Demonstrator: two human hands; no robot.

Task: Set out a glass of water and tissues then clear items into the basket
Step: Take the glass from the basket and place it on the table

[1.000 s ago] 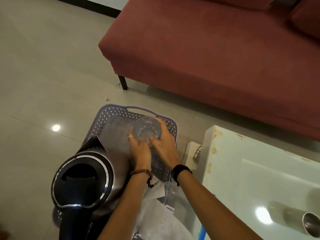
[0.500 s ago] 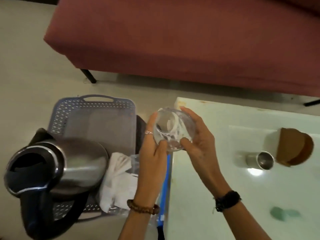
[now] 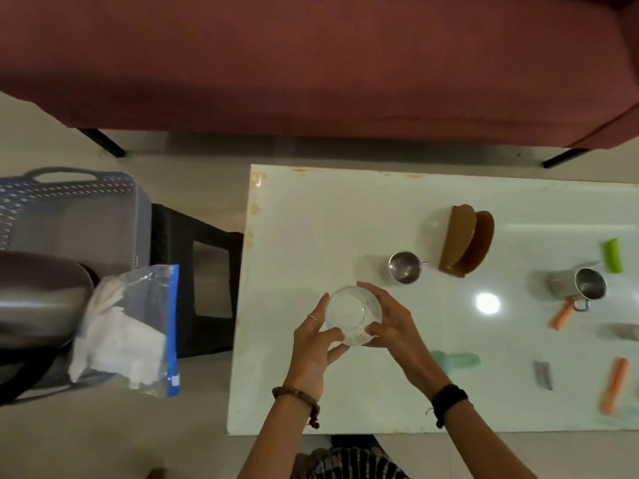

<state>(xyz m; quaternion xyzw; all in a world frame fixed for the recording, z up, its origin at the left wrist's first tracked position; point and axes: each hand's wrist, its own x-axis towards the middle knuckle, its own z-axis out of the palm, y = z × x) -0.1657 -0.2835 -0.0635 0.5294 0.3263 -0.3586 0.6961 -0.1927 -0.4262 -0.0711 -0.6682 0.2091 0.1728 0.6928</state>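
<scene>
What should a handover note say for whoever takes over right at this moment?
Left hand and right hand: both in a grip on the clear glass, held over the white table; I cannot tell whether it touches down.
Kettle and bagged tissues sit in the basket on the left.
Done: glass is out of the basket.
Left: no water visible in it, tissues not set out, and the steel cups and small items on the table remain uncleared.
</scene>
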